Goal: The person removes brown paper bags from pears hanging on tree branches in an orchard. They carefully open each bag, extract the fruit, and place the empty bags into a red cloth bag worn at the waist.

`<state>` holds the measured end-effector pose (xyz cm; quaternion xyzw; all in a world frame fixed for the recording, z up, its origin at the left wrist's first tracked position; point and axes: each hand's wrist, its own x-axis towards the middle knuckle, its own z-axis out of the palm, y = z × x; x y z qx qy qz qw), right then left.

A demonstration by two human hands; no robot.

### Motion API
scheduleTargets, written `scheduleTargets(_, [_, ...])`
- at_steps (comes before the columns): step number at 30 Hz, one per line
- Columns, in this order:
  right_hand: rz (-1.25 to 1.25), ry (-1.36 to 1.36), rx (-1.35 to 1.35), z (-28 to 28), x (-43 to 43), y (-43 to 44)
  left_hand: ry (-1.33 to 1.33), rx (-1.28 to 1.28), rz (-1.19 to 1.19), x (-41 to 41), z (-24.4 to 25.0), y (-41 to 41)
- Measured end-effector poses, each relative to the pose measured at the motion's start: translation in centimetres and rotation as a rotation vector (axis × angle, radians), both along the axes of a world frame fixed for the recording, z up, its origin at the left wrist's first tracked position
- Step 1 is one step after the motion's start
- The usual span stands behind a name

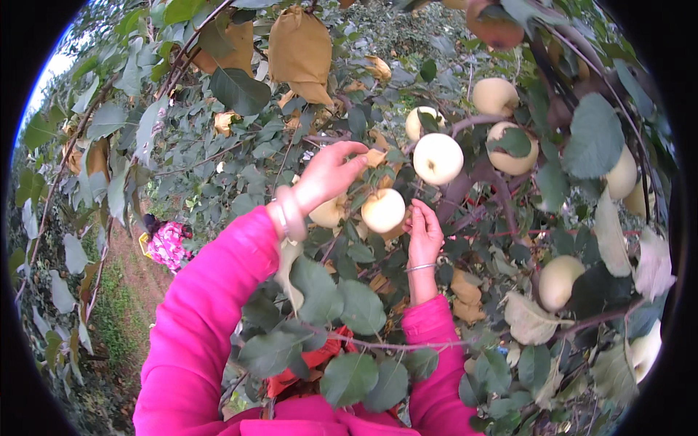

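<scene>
Among the branches of an apple tree, my left hand (332,171) is at a piece of brown paper (375,157), with thumb and forefinger close together at its edge. Just below and to the right hangs a pale apple (383,210). Beside that apple's right side is my right hand (425,229), thumb and forefinger nearly touching; a scrap of brown paper seems to lie by the fingertips, partly hidden. Another pale apple (438,158) hangs above, between the two hands. Behind my left wrist a further pale apple (328,211) is partly covered by leaves.
Brown paper bags (300,52) hang at the upper left. More pale apples (512,148) and a thick branch (480,191) are on the right. A thin leafy branch (392,345) crosses before my forearms. A person in patterned pink clothing (168,245) is on the path at left.
</scene>
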<state>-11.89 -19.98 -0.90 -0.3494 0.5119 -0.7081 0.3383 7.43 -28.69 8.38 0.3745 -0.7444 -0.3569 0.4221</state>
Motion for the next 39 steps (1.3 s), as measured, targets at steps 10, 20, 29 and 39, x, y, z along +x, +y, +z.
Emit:
scheduleTargets(10, [0.224, -0.060, 0.037, 0.4, -1.2, -7.6, -0.114, 0.115, -0.268, -4.0, -1.3, -5.4])
scheduleTargets(20, [0.259, -0.346, 0.036, 1.6, -0.6, -7.9, -0.382, -0.170, -0.136, -4.6, -0.8, -5.4])
scheduleTargets(29, [0.239, -0.230, 0.157, 2.9, -1.0, -6.8, -0.181, -0.147, 0.082, -6.4, -3.5, -5.1])
scheduleTargets(39, [0.307, -0.190, 0.117, 2.9, -0.4, -7.4, -0.345, -0.056, -0.172, -5.5, -1.0, -6.4])
